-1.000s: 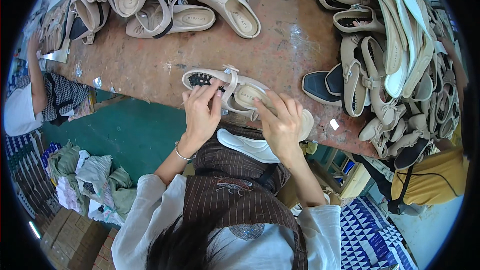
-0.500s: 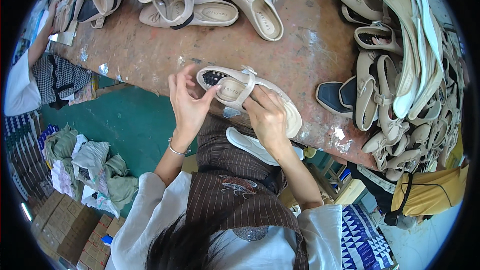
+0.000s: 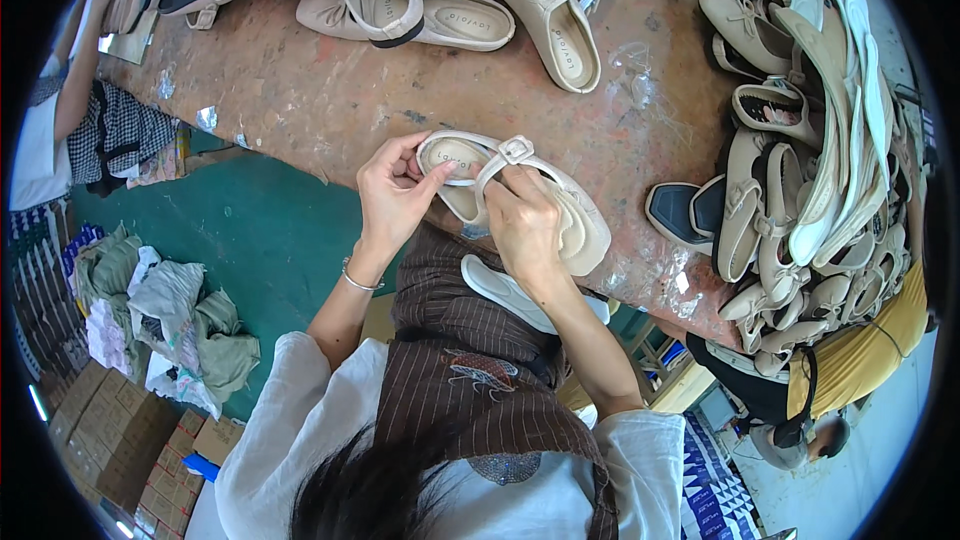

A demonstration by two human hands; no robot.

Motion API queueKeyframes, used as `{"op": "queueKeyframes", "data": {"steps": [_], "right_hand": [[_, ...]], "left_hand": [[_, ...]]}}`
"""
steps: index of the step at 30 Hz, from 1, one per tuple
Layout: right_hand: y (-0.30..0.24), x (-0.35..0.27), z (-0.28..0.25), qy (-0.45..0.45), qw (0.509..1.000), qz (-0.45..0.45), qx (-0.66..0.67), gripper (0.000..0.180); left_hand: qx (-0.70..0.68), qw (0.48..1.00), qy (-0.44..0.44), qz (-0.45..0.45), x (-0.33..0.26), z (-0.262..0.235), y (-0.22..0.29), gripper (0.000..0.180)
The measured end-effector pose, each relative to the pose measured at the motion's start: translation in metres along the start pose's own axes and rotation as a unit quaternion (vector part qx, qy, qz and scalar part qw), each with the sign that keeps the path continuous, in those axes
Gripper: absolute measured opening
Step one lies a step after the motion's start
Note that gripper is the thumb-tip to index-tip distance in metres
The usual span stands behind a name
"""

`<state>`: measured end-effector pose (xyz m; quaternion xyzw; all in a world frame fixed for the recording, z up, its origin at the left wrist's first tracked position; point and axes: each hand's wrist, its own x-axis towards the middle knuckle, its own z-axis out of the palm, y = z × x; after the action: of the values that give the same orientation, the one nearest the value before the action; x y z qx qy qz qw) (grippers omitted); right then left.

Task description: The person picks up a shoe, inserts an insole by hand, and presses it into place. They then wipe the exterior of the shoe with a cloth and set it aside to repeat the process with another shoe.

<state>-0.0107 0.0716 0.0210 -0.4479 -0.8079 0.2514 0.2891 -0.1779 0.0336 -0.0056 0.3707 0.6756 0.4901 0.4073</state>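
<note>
Nearest: brown pinstriped apron [image 3: 470,380] over loose white sleeves, thin metal bangle [image 3: 357,281] on left wrist. White foam-like insole [image 3: 505,292] lying flat in the lap, just below the table edge.

At near edge of the worn, rust-brown, scuffed wooden table [image 3: 320,90]: beige leather slingback shoe [image 3: 520,195], smooth matte upper, padded cream insole, strap with small square metal buckle [image 3: 516,150]. Heel end left, toe end right, overhanging the edge slightly.

Left hand [image 3: 395,195]: fingers curled round the heel cup, thumb pressed on the insole, gripping. Right hand [image 3: 522,225]: fingers closed over the shoe's middle, fingertips pinching the strap by the buckle.

Right, mid-distance: dense heap of beige shoes [image 3: 800,170], glossy curved soles stacked on edge, two dark navy toe caps [image 3: 690,212] near it.

Far: row of similar beige strapped shoes [image 3: 470,10], soles up and down mixed.

Far left: another person's arm and checked cloth [image 3: 120,130]. Below left: green floor, crumpled fabric pile [image 3: 170,320], cardboard boxes [image 3: 110,430].
</note>
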Motion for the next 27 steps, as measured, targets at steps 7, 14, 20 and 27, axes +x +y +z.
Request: {"op": "queueKeyframes", "data": {"steps": [7, 14, 20, 27], "right_hand": [[0.003, -0.006, 0.005, -0.028, 0.996, -0.038, -0.071, 0.024], [0.019, -0.004, -0.002, -0.113, 0.985, -0.116, -0.053, 0.045], [0.019, 0.009, -0.015, -0.247, 0.960, -0.128, -0.033, 0.054], [-0.005, -0.004, -0.026, -0.155, 0.977, -0.016, -0.146, 0.025]], "left_hand": [[0.085, 0.996, 0.002, -0.029, 0.014, -0.001, -0.001, 0.023], [0.172, 0.985, -0.002, 0.036, 0.019, 0.001, 0.007, 0.008], [0.332, 0.935, -0.051, 0.113, 0.022, 0.000, 0.022, 0.006], [0.330, 0.934, -0.067, 0.120, 0.026, -0.001, 0.025, 0.004]]}}
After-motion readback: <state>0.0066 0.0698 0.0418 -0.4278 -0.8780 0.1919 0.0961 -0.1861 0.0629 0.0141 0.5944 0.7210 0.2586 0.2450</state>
